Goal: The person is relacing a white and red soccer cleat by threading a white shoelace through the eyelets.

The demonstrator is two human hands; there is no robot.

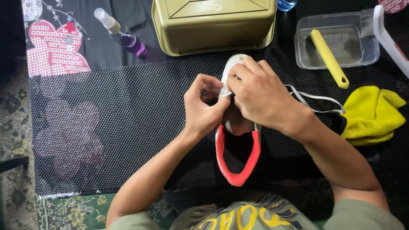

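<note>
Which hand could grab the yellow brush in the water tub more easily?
The right hand, probably. The yellow brush lies in the clear tub on the right side, past that hand. The left hand sits on the shoe's other side and would have to cross over.

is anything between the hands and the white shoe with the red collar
Nothing visible does. The left hand and the right hand are both already on the white shoe with the red collar, fingers working at its tongue area. The loose white lace trails off to the right, behind the right wrist and away from the fingers.
</note>
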